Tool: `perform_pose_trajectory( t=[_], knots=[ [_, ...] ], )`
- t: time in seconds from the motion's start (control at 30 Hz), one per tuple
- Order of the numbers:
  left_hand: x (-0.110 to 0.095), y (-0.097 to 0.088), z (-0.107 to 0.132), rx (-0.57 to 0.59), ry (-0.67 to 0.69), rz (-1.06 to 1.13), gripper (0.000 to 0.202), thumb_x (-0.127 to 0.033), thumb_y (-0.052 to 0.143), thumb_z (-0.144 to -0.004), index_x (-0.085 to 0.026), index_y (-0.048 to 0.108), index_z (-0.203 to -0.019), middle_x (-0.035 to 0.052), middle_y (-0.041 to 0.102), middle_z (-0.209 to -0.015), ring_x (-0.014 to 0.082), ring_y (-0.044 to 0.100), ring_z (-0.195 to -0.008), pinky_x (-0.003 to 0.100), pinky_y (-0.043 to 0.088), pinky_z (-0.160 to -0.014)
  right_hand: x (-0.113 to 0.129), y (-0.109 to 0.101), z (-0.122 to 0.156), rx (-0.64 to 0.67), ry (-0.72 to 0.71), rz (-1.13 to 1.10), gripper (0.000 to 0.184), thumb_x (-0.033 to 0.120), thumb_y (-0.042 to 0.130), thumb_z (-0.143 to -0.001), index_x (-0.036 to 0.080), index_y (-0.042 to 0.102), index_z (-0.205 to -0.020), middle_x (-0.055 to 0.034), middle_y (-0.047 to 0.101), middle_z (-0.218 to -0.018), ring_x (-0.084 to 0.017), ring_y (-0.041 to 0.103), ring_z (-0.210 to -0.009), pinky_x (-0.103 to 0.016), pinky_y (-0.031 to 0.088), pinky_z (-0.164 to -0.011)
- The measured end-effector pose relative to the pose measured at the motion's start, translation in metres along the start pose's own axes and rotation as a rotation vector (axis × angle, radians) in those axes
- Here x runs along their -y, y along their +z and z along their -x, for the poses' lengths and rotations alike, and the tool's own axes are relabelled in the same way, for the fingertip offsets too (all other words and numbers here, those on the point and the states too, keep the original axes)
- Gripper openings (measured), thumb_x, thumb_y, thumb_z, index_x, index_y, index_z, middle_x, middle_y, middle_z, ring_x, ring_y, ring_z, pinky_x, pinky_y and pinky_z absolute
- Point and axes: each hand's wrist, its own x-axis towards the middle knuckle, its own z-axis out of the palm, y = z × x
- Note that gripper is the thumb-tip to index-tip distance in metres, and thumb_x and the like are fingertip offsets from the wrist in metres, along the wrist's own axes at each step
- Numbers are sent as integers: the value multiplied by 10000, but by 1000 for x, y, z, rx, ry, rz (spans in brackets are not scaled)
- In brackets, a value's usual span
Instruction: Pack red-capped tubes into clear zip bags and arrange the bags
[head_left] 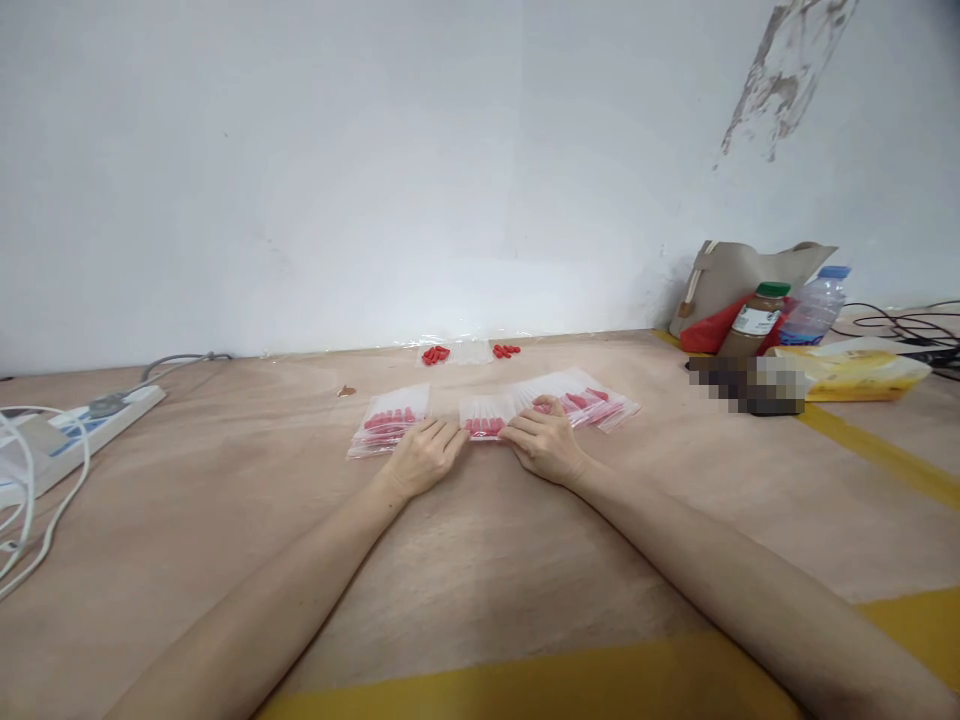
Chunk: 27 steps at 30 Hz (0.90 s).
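Note:
A small clear plastic bag [485, 408] with a row of red pieces along its near end lies between my hands. My left hand [427, 456] grips its near left corner with bent fingers. At the near right corner, my right hand [547, 444] pinches the same bag. Left of it is a stack of similar bags [391, 412] with red contents, close to my left fingers. More such bags [589, 392] lie fanned out just beyond my right hand. Against the wall, two small groups of red pieces [435, 355] flank some whitish, translucent strips [470, 352].
A white power strip [112, 430] with cables sits at the left. On the right stand a beige bag [739, 270], a green-capped bottle [754, 320], a blue-capped bottle [817, 305] and a yellow tissue pack [862, 375]. The wall [375, 180] bounds the surface behind.

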Motion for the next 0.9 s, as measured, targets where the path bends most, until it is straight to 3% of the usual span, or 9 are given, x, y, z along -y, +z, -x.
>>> perform_pose_trajectory(
  t=[0.13,0.23,0.3,0.43,0.53,0.63,0.73,0.9],
  knots=[
    [3,-6,0,94,17,-2,226,-72,380,-868,-136,548,-732,31,555,-654,150,529,-630,290,400,-638,-3,5,3,75,47,-16,272,68,398,-814,208,630,-834,3,641,-720,-113,489,-724,-350,208,-896],
    [2,-13,-2,172,-23,51,207,-110,402,-845,-149,557,-714,43,564,-672,170,530,-667,328,401,-686,-1,9,4,151,32,-88,313,58,408,-796,229,625,-943,-8,665,-792,-138,508,-809,-388,198,-912],
    [-2,-16,-6,201,-105,147,145,-221,459,-827,-147,582,-808,73,598,-789,205,545,-788,364,399,-769,0,7,3,208,30,-144,320,91,414,-809,225,600,-1033,-33,667,-872,-158,511,-887,-404,207,-913],
    [-13,-11,-16,229,-201,290,406,-409,469,-827,-153,507,-1140,102,551,-1137,254,455,-1102,429,278,-979,-9,-13,-3,304,92,-246,327,235,446,-829,207,545,-1139,-68,632,-1006,-179,494,-974,-390,251,-896],
    [-15,-3,-19,305,-206,311,386,-419,411,-870,-206,480,-1184,66,551,-1158,233,468,-1103,464,183,-1027,-34,-35,-4,386,183,-246,409,269,546,-719,219,558,-1124,-63,605,-1060,-209,480,-992,-392,269,-875],
    [-11,1,-16,354,-235,306,329,-394,391,-886,-240,497,-1157,36,577,-1118,211,518,-1031,465,181,-1021,-62,-48,2,539,217,-187,504,245,590,-611,246,571,-1115,-57,581,-1102,-243,468,-1008,-403,282,-848],
    [-3,2,-9,370,-277,276,293,-380,396,-884,-256,520,-1119,30,581,-1113,217,529,-1007,453,249,-974,-75,-49,9,643,223,-149,479,211,579,-600,271,603,-1075,-48,593,-1083,-245,482,-983,-394,300,-814],
    [4,-2,-1,406,-319,256,265,-360,401,-877,-237,549,-1060,37,592,-1078,213,551,-942,360,385,-817,-71,-38,13,588,190,-181,326,184,494,-758,320,641,-1016,-25,627,-1029,-202,524,-925,-372,331,-795]
  ],
)
